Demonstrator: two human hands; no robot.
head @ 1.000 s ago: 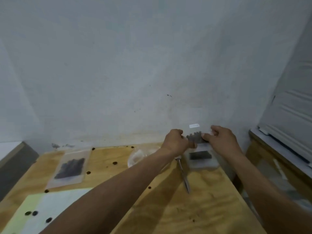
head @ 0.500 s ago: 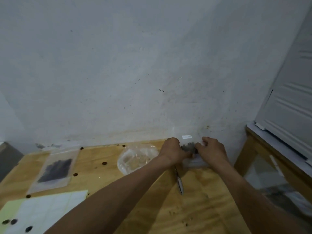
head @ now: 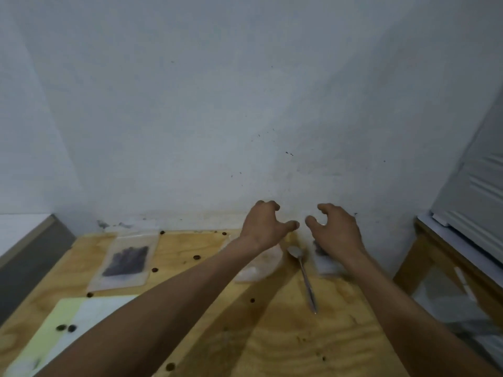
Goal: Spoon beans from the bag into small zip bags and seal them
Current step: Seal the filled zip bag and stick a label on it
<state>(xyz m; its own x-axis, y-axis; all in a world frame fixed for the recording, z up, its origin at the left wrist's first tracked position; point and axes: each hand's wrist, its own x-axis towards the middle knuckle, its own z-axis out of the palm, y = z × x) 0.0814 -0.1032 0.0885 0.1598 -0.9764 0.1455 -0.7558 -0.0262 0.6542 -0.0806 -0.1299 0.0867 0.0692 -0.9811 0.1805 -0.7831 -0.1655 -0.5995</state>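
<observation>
Both my hands hover near the back of the wooden table [head: 285, 336], fingers loosely curled, holding nothing. My left hand [head: 262, 225] is above a crumpled clear plastic bag [head: 258, 268]. My right hand [head: 336, 229] hangs over a small zip bag with dark beans [head: 324, 257] that lies flat on the table, partly hidden by the wrist. A metal spoon [head: 304, 276] lies between the two bags, bowl toward the wall. Another filled zip bag [head: 123, 263] lies at the left.
A sheet of white labels on yellow backing [head: 73, 325] sits at the front left. Several loose dark beans are scattered over the table. A white wall stands right behind the table. A second wooden bench [head: 446, 257] is to the right.
My hands were pinching the small bean bag up in the air. They lowered it onto the table by the wall and have let it go, and now hover apart above it.
</observation>
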